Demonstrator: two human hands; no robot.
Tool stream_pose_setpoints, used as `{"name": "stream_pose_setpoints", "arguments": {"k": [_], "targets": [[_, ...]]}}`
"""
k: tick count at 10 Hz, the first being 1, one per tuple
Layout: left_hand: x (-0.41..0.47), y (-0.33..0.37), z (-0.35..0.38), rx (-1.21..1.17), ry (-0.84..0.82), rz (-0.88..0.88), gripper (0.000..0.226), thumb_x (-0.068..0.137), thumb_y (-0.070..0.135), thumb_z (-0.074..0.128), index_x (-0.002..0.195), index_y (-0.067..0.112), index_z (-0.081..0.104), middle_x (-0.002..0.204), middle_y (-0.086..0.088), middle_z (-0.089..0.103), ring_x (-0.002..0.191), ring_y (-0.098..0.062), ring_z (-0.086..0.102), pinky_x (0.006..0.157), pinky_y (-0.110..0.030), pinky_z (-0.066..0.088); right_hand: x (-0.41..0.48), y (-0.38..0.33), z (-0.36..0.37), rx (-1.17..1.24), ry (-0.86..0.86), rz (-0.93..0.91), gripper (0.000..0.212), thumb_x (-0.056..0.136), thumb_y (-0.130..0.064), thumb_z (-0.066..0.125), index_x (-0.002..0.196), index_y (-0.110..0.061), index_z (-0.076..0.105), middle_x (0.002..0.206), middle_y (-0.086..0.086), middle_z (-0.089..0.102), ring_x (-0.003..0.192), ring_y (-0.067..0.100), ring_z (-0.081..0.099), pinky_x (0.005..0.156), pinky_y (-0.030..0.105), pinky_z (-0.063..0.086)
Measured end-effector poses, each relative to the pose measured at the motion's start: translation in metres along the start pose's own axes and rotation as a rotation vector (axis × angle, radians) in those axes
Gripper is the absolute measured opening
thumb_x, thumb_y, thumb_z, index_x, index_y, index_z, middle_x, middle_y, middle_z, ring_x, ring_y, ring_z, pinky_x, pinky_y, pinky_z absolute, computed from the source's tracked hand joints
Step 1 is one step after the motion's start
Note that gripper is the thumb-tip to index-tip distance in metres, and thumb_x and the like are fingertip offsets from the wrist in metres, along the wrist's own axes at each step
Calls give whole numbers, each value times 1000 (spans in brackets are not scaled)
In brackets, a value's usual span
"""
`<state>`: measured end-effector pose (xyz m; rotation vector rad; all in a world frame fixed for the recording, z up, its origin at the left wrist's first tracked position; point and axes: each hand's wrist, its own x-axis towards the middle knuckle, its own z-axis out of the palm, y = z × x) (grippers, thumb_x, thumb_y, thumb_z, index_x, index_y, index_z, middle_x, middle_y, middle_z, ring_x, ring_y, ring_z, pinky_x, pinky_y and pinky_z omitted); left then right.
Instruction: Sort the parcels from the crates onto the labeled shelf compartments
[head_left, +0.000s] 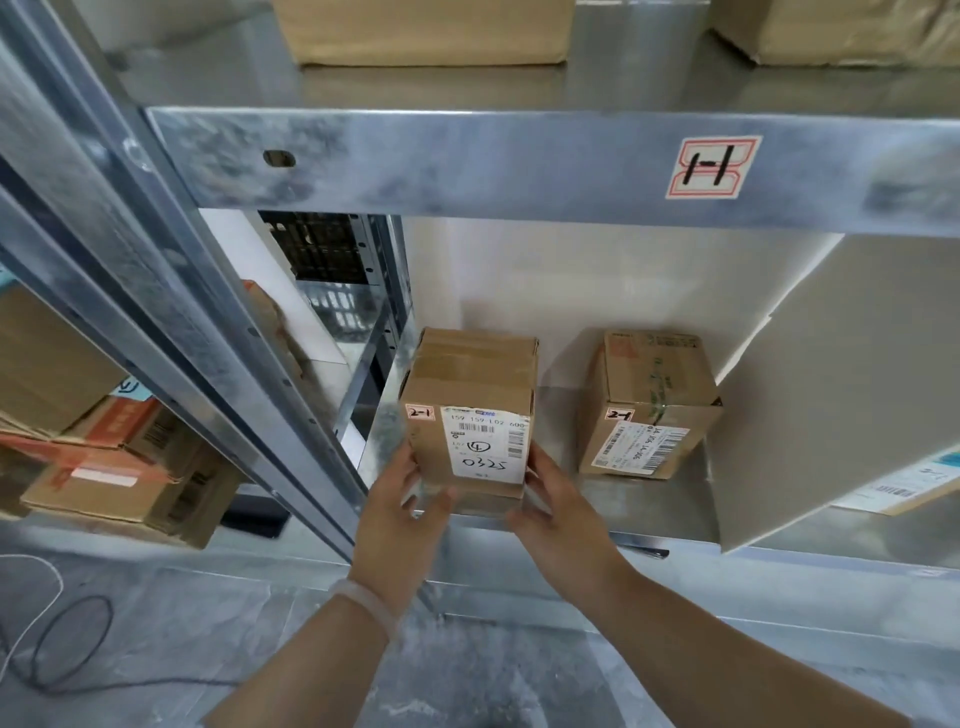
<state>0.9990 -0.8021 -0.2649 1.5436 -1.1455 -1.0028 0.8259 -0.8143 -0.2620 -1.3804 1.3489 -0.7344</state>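
Grey floor (208, 649) is seen nearest, far below the beam (467, 166), and a cable (57, 654) lies on it below the beam's left end. Above the floor, the left hand (400, 499) and the right hand (558, 514) are raised to the shelf (649, 499) that runs under the beam. A box (472, 395) marked 2-1 is held between them. The left hand's fingers are curled round its lower left edge with the thumb across the front bottom, and the right hand's fingers are laid up its lower right side with the thumb tucked beneath. The box is set upright at the shelf's front edge, below the beam's middle. It appears to rest on the metal, though the contact is partly hidden by the hands. Farther back, below the beam's right half, a second box (649, 410), also marked 2-1, is already placed, near the first but not touching it. A board (831, 389) is stood as a divider below the beam's right end. On the beam a tag (712, 167) reading 1-1 is stuck, and above and behind it more boxes (426, 31) are stored. This placing is judged nearly done, with only the release left. The crates are not shown, so what remains cannot be told.
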Motion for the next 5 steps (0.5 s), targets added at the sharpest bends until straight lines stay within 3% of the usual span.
{"name": "stream_pose_setpoints", "arguments": {"k": [1,2,3,4,5], "targets": [[11,7,6,-28,-80,4,60,90,1,67,126,47,50,115,30,66,110,14,57,81,-3,45,11,-5,-6,-11,17,-2,74,77,-20,58,130,-65,34,128,-28,56,120,-4,52,101,37,48],[20,10,11,-56,-155,5,67,88,-4,67,134,41,47,117,26,67,112,12,58,81,-2,45,21,-6,-15,49,-2,-33,67,80,-17,64,127,-59,41,122,-28,61,117,-9,53,100,28,45],[25,8,15,-45,-173,20,71,87,-5,67,139,37,44,120,25,66,114,13,56,82,-1,44,29,-5,-22,106,-30,-44,72,85,-2,67,138,-42,39,117,-34,61,114,-15,52,93,14,44],[28,9,17,-55,-185,40,69,87,-4,67,136,39,45,121,24,66,116,10,57,83,-3,45,33,-3,-23,120,-59,-34,75,85,-2,68,141,-39,35,116,-36,61,113,-16,52,90,12,45],[25,14,16,-7,-144,44,71,87,-2,69,130,47,43,113,34,64,113,15,54,85,-5,46,30,-1,-24,107,-48,-19,82,83,-12,74,146,-39,30,122,-36,57,116,-18,48,101,21,42]]}}
